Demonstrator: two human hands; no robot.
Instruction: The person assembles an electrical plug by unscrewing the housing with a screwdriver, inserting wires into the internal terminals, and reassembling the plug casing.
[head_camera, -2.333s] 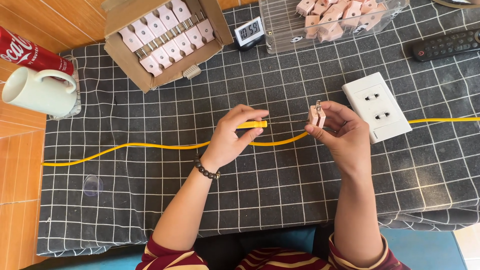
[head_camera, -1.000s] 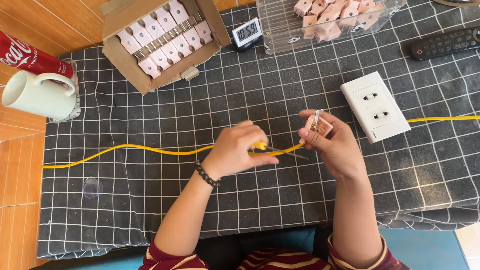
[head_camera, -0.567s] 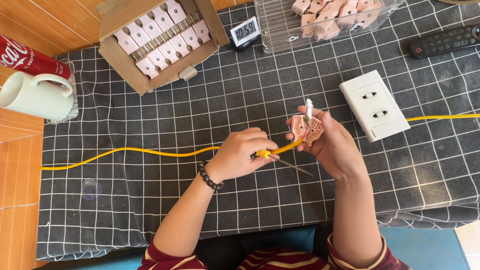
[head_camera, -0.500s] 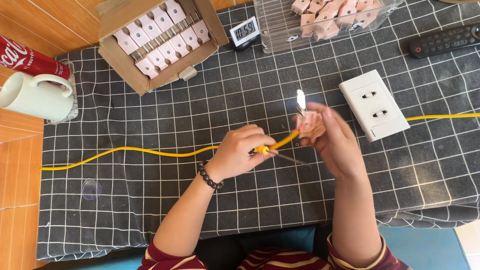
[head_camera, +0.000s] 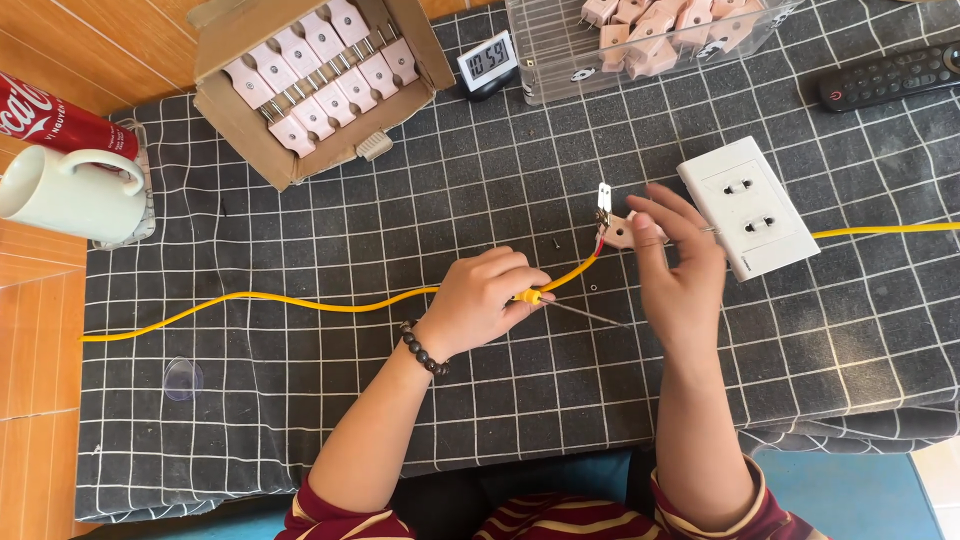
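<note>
From the head camera, the left hand (head_camera: 487, 300) is closed around a screwdriver (head_camera: 570, 308) with a yellow handle, its thin metal shaft lying low over the checked cloth (head_camera: 300, 420) and pointing right. The same hand also pins the yellow cable (head_camera: 300, 300), which runs from the counter's left edge, under the fingers, and then rises to the plug (head_camera: 618, 230). The right hand (head_camera: 680, 270) has its fingers spread fairly wide, with only the tips pinching the small pale plug, which is lifted off the cloth; one metal prong sticks up from it and a bit of red wire shows at its base. Just right of that hand lies a white socket (head_camera: 748, 205), touching the cloth, with more yellow cable running off to the right edge. At the far side are a cardboard box (head_camera: 240, 110) of pale plugs, a small clock (head_camera: 487, 62), a clear bin (head_camera: 560, 50) and a remote (head_camera: 890, 75). A white mug (head_camera: 60, 195) and a red can (head_camera: 60, 110) stand at the left.
</note>
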